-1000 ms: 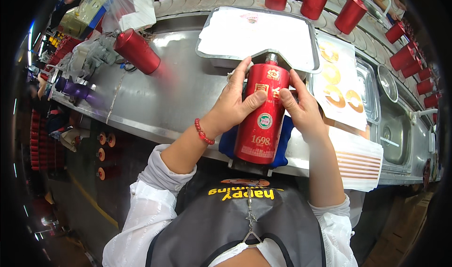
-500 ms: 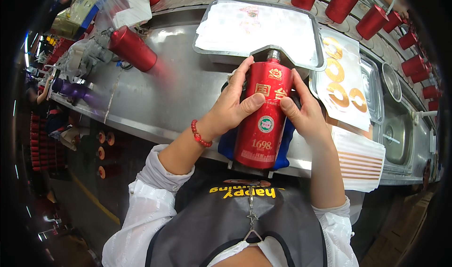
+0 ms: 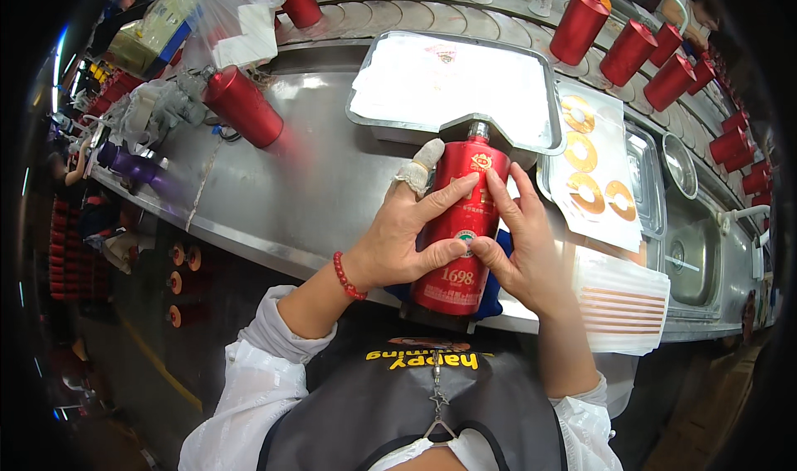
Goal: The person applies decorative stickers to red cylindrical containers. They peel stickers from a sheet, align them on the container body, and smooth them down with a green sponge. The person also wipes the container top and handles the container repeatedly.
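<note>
Red bottle (image 3: 457,230) lay lengthwise over the near edge of the steel bench (image 3: 332,180), neck tucked under the notch of the lit tray (image 3: 452,81), base on a blue pad (image 3: 491,292); left hand (image 3: 407,239) wrapped around its left flank, fingers across the label, bandaged thumb (image 3: 421,165) raised; right hand (image 3: 519,243) pressed on the right flank, fingertips at the label edge; both grips closed on the bottle.

Likely risks: bottle rolling or sliding off the bench edge toward the lap, since its base overhung the rim; label creasing or sitting crooked under uneven finger pressure; neck knocking the tray edge if lifted carelessly.

Hard to make out: cap hidden beneath the tray; pad mostly covered by bottle and hands; palms unseen, so firmness of hold could not be judged; sheets of gold rings (image 3: 594,168) and striped strips (image 3: 618,301) partly overlapped; loose bottle (image 3: 243,106) at left blurred; row of red bottles (image 3: 631,52) on the far conveyor cut off by the dark rim.
</note>
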The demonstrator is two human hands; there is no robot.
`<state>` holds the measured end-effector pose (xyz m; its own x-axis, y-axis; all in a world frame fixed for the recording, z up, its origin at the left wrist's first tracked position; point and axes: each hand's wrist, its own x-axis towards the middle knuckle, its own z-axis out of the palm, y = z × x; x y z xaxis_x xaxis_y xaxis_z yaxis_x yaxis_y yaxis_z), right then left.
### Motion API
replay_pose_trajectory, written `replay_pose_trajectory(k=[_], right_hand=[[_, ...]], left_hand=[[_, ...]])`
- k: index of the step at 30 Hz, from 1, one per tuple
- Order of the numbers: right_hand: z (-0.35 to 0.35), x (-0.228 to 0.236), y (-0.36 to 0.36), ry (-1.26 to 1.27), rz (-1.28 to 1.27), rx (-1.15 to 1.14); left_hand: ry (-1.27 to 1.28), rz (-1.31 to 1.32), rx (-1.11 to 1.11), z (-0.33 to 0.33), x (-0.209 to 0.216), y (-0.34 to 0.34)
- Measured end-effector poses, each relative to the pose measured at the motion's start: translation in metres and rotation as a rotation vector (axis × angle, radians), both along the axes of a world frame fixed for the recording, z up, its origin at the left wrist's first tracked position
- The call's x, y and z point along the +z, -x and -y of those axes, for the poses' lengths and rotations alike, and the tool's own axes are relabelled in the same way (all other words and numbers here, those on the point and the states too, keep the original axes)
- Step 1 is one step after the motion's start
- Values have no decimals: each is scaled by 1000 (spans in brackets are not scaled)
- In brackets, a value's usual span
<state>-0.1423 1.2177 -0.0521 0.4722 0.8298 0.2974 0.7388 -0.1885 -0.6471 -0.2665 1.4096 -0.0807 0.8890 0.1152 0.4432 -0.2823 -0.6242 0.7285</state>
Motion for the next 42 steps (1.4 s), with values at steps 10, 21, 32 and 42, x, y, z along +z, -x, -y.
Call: replay_pose_trajectory(k=[10,21,32,42], right_hand=[[1,2,3,23,2,5],[17,-1,2,22,-144,78],[23,-18,3,23,-217,152],[24,-26,-1,1,-238,168]], left_hand=[[-25,-22,-17,-2,1,1],[-11,2,-114,-12,-5,10],[-142,-39,-166,-18,-12,12],[-155,-39,-157,-15,-13,13]])
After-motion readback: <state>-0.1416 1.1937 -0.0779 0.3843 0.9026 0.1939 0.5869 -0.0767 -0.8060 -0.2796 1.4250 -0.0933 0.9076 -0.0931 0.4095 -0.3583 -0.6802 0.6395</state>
